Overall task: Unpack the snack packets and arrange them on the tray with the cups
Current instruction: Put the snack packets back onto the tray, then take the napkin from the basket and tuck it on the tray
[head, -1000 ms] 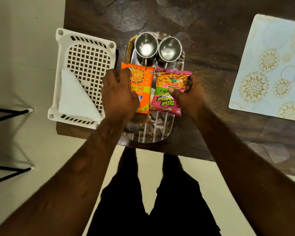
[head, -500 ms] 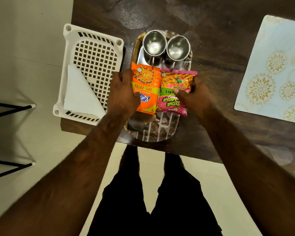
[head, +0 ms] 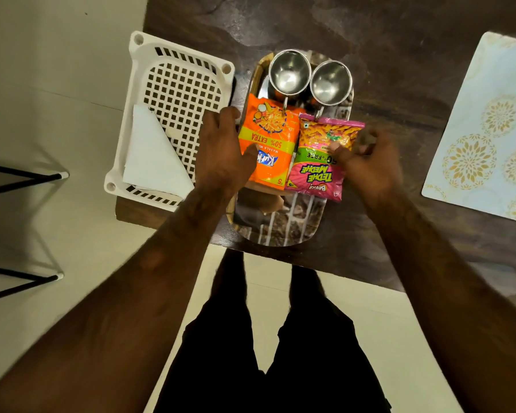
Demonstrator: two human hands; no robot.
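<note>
A steel tray [head: 280, 231] lies on the dark table, with two empty steel cups [head: 289, 73] [head: 331, 81] side by side at its far end. In front of the cups an orange snack packet [head: 273, 135] and a pink snack packet [head: 319, 165] lie flat next to each other on the tray. My left hand [head: 221, 150] is at the orange packet's left edge, fingers spread, thumb tip resting on it. My right hand [head: 373, 165], blurred, is at the pink packet's right edge with its fingers loose and its thumb tip over the packet.
A white perforated plastic basket [head: 176, 84] with a folded white paper [head: 152, 159] in it stands left of the tray at the table's corner. A patterned placemat [head: 489, 129] lies at the right. The table edge [head: 325, 263] runs just in front of the tray. Black metal legs [head: 21, 174] stand on the floor at left.
Both hands have loosened from the packets: the left fingers came off the orange packet's top, and the right hand slid outward. The packets now lie on the tray.
</note>
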